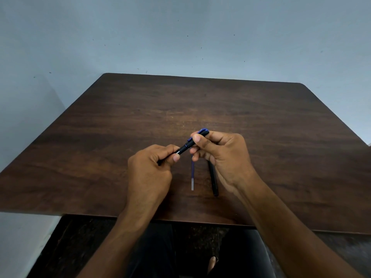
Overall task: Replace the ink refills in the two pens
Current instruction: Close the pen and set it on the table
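Observation:
A black pen with a blue clip (187,146) is held slanted above the table between both hands. My left hand (149,169) grips its lower front end, which is hidden in the fingers. My right hand (220,155) pinches its upper end near the clip. Below them a thin blue ink refill (192,175) with a clear end lies on the table, pointing toward me. A second black pen (213,181) lies just right of the refill, its far end hidden under my right hand.
The dark wooden table (261,127) stands against a pale blue wall (180,37). Its near edge runs just past my wrists. My legs in dark trousers (236,253) show under the table.

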Motion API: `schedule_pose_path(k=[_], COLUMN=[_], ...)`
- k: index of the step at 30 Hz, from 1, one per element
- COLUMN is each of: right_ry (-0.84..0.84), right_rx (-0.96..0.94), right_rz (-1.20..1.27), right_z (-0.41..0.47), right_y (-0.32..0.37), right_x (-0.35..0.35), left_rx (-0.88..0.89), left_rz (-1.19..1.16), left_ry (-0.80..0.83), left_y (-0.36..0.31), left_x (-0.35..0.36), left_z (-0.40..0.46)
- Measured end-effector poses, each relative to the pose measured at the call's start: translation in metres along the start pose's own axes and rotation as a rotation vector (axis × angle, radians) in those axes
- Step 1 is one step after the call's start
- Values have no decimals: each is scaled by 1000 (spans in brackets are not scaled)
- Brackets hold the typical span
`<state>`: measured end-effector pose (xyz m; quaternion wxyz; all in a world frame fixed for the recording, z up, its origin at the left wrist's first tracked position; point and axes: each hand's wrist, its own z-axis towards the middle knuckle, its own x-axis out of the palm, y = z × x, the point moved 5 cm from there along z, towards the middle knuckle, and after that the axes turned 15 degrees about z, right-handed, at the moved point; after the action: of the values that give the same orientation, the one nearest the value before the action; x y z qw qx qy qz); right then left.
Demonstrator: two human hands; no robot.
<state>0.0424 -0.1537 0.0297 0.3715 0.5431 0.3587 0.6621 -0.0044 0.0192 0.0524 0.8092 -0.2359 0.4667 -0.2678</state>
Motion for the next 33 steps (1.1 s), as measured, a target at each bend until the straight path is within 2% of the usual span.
schedule_pose_path(k=[5,10,23,33], right_ry=[42,-38,-85,-167], right_rx=[57,91,171,105], right_rz=[81,190,9,-185], right_z=[7,9,8,4], right_y=[7,2,-5,11], right_x=[8,16,25,-1], left_rx=[-49,-49,-240,-464], left_rz=[-29,11,73,330], left_ry=[-44,3,127,349], left_y=[-3,-8,20,57], left_x=[-8,-19,-19,-10], left_z=[-1,0,7,29])
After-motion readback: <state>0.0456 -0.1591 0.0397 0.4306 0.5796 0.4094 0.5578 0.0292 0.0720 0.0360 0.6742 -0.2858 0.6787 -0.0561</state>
